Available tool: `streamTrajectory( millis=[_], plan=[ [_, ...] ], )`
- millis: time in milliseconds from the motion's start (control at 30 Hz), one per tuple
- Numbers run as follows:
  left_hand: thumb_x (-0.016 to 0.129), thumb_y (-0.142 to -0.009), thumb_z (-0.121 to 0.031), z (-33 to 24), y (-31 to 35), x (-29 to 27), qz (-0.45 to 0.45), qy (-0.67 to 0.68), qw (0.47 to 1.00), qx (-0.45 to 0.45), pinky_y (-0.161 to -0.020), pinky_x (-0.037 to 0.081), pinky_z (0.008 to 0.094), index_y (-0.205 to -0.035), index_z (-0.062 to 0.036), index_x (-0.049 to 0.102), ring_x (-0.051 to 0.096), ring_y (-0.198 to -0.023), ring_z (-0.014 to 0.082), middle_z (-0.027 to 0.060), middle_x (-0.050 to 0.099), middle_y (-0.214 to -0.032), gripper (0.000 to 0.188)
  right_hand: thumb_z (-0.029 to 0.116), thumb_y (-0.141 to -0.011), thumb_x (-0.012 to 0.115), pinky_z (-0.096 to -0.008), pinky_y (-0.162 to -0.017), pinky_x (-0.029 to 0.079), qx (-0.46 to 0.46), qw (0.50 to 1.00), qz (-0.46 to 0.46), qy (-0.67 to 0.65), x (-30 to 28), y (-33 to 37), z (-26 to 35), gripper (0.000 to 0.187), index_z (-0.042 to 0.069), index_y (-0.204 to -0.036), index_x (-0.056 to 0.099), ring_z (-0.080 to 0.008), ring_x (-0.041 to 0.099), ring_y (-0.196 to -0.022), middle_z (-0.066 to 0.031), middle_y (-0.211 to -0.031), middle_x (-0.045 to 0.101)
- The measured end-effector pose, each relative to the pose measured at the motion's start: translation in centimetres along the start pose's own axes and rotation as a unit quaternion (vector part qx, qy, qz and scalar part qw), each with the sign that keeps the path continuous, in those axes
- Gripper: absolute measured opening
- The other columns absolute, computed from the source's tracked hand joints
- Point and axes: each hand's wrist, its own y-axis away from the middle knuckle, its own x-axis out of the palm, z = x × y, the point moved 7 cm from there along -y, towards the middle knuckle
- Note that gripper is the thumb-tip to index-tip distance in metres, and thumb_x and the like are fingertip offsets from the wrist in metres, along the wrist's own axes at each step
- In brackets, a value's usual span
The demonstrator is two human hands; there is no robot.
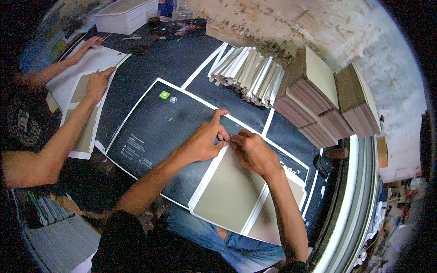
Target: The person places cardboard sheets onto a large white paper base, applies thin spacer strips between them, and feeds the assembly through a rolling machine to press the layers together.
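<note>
In front of me lies a book cover (230,193), made of grey boards with white paper edges folded round them and a white strip between two boards. My left hand (207,141) is at its far left corner, index finger stretched out and the other fingers curled in at the white edge. Right beside it, my right hand (257,152) is closed, its fingertips pinched at the same corner. The exact grip is partly hidden by the fingers. Beneath the cover is a large dark printed sheet (154,125) with a white border.
Behind the sheet sits a row of paper and board strips (248,75). Stacks of cut boards (314,93) stand at the right by the wall. At left, a co-worker's hands (98,84) rest on another cover (82,127). A phone (185,28) and paper stack (125,18) are farther back.
</note>
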Motion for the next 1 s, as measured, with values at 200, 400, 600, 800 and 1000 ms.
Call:
streamTrajectory(
  millis=[200, 400, 600, 800, 1000],
  plan=[
    [0.073, -0.080, 0.003, 0.2, 0.0, 0.1, -0.016, -0.018, 1.000, -0.016, -0.078, 0.055, 0.0379, -0.142, 0.0078, 0.025, 0.070, -0.082, 0.0278, 0.0167, 0.073, -0.088, 0.079, 0.005, -0.085, 0.066, -0.0475, -0.074, 0.054, -0.005, 0.999, -0.024, -0.020, -0.1, 0.1, 0.1, 0.016, -0.003, -0.098, 0.070, -0.0405, 0.066, -0.079, -0.0211, -0.089, 0.064],
    [0.076, -0.078, -0.001, 0.8, 0.0, 0.1, -0.021, 0.014, 0.998, -0.050, -0.078, 0.054, 0.0355, -0.143, 0.0015, 0.028, 0.068, -0.081, 0.0205, 0.0092, 0.073, -0.086, 0.081, 0.006, -0.083, 0.068, -0.0462, -0.073, 0.055, -0.012, 0.998, -0.059, -0.022, 0.2, 1.0, -0.4, 0.018, -0.002, -0.099, 0.071, -0.0386, 0.066, -0.076, -0.0190, -0.088, 0.064],
    [0.075, -0.079, 0.000, 0.2, -0.1, 0.2, -0.013, -0.008, 0.999, -0.046, -0.077, 0.055, 0.0375, -0.141, 0.0101, 0.025, 0.072, -0.081, 0.0277, 0.0162, 0.075, -0.087, 0.079, 0.008, -0.084, 0.067, -0.0400, -0.089, 0.055, -0.059, 0.989, -0.016, 0.136, 2.0, 2.9, 0.8, 0.040, -0.005, -0.121, 0.064, -0.0330, 0.063, -0.102, -0.0174, -0.109, 0.063],
    [0.075, -0.079, 0.000, 0.6, 0.2, 0.4, -0.019, -0.006, 0.999, -0.042, -0.078, 0.056, 0.0366, -0.141, 0.0088, 0.025, 0.073, -0.080, 0.0250, 0.0152, 0.075, -0.087, 0.080, 0.008, -0.083, 0.060, -0.0385, -0.100, 0.051, -0.052, 0.975, -0.005, 0.215, 2.8, 4.1, 2.4, 0.050, -0.014, -0.128, 0.056, -0.0320, 0.056, -0.114, -0.0185, -0.122, 0.056],
    [0.074, -0.080, 0.001, -0.1, 0.2, 0.9, -0.037, -0.027, 0.997, -0.057, -0.078, 0.056, 0.0364, -0.142, 0.0072, 0.025, 0.074, -0.081, 0.0247, 0.0158, 0.076, -0.088, 0.080, 0.004, -0.082, 0.061, -0.0403, -0.102, 0.053, -0.007, 0.984, -0.122, 0.133, 3.3, 6.4, 2.2, 0.056, -0.010, -0.136, 0.054, -0.0350, 0.059, -0.120, -0.0221, -0.134, 0.059]
  ],
)
